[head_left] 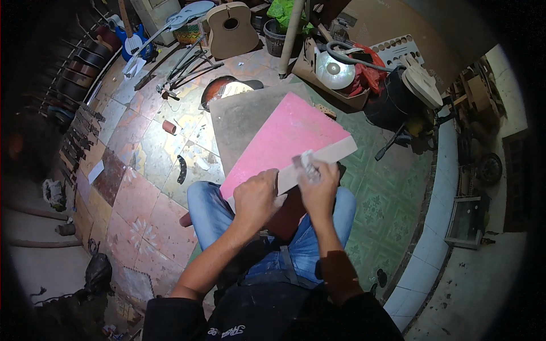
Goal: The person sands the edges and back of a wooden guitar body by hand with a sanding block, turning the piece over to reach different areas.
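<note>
A pink board (290,131) lies slantwise in front of my lap on top of a grey-brown sheet (242,122). Along its near edge runs a pale flat strip (338,150). My left hand (259,196) is closed around the strip near its left end, fingers curled over it. Pinched in my right hand (319,184) is a crumpled whitish wad (309,165), pressed against the strip right of my left hand. Motion blurs the wad, and I cannot tell whether it is cloth or paper.
A sunburst guitar body (224,91) sits beyond the sheet, with an unfinished guitar body (231,28) farther back. To the right stand a cardboard box (352,99) and a black bucket (392,102). Several guitars (74,79) line the left side. A brown cylinder (169,127) lies on the tiles.
</note>
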Tool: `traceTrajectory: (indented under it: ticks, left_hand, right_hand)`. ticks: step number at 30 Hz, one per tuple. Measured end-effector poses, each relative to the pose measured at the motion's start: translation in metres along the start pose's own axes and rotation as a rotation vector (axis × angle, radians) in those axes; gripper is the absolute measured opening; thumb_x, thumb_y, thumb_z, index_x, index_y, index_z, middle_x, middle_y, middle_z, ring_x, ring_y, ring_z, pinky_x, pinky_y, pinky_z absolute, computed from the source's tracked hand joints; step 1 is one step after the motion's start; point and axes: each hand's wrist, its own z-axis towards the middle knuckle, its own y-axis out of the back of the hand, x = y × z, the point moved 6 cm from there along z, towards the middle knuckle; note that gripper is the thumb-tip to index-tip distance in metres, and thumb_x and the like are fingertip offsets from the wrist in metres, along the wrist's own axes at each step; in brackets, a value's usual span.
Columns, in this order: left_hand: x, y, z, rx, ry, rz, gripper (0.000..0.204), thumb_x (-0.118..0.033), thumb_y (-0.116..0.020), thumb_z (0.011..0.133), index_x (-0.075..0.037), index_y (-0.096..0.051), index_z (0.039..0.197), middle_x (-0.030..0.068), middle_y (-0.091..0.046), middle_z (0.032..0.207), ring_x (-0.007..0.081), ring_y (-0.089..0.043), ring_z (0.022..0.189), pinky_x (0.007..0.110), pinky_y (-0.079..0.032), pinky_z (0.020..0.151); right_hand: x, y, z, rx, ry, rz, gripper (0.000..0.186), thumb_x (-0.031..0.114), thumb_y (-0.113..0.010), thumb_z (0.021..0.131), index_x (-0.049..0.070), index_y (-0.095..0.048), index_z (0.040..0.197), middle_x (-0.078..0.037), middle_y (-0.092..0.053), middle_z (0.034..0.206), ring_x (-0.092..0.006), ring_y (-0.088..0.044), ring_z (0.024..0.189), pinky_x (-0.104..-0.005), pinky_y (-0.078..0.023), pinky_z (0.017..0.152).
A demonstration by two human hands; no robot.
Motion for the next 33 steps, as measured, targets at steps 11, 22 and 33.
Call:
traceTrajectory:
  ticks: [11, 22, 33]
  left_hand:
    - [0.014, -0.005, 0.005, 0.075, 0.132, 0.033, 0.052, -0.027, -0.083, 0.072, -0.008, -0.066, 0.116, 0.0134, -0.072, 0.088, 0.0334, -0.072, 0.082, 0.044, -0.056, 0.069]
    - [0.010, -0.001, 0.001, -0.010, 0.052, 0.045, 0.045, -0.030, -0.082, 0.073, -0.008, -0.067, 0.110, 0.0116, -0.070, 0.082, 0.0330, -0.071, 0.077, 0.045, -0.055, 0.066]
    - [0.000, -0.003, 0.004, -0.050, 0.011, 0.020, 0.044, -0.029, -0.080, 0.073, -0.009, -0.068, 0.110, 0.0106, -0.071, 0.085, 0.0323, -0.071, 0.077, 0.044, -0.055, 0.065]
  right_hand:
    - [0.043, 0.001, -0.036, 0.061, 0.127, 0.037, 0.036, 0.016, -0.084, 0.076, 0.004, -0.073, 0.108, -0.016, -0.060, 0.103, -0.0366, -0.057, 0.099, -0.0483, -0.045, 0.089]
    - [0.020, -0.006, -0.011, 0.042, 0.118, 0.017, 0.042, 0.016, -0.088, 0.071, 0.007, -0.074, 0.109, -0.015, -0.059, 0.099, -0.0351, -0.058, 0.097, -0.0471, -0.047, 0.088]
    - [0.000, -0.001, 0.021, -0.014, -0.019, -0.112, 0.030, 0.016, -0.084, 0.078, 0.000, -0.073, 0.102, -0.018, -0.061, 0.096, -0.0352, -0.060, 0.095, -0.0441, -0.047, 0.088]
